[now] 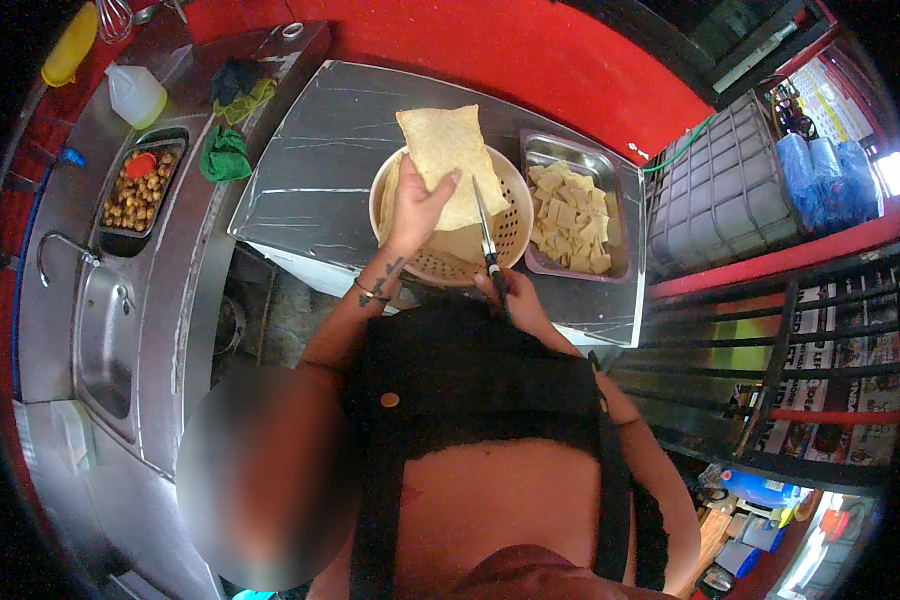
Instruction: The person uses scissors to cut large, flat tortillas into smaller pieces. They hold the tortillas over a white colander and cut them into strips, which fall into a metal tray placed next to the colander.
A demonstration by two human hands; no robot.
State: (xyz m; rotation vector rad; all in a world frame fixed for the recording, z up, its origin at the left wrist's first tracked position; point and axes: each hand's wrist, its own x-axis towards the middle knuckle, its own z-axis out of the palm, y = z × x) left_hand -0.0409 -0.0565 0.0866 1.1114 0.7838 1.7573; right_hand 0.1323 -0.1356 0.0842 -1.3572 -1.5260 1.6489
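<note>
My left hand (418, 206) grips a large rectangular sheet of pale yellow, flat dough-like food (446, 142) by its lower left side, thumb on top. The sheet is held over a beige perforated colander (523, 202), which contains more flat sheets, partly hidden. In my right hand (523, 298) is a pair of scissors (489, 244) with black handles. Their metal blades point away from me and lie at the right part of the sheet. To the right, a rectangular metal pan (577, 149) holds many cut pieces of the same food (568, 217).
The colander and pan stand on a dark marble-patterned table (307, 135) against a red wall (450, 37). At left, a steel counter carries a sink (109, 337), a tray of round brown food (139, 195), a plastic jug (136, 96) and a green cloth (225, 154). A metal grille (720, 172) stands right.
</note>
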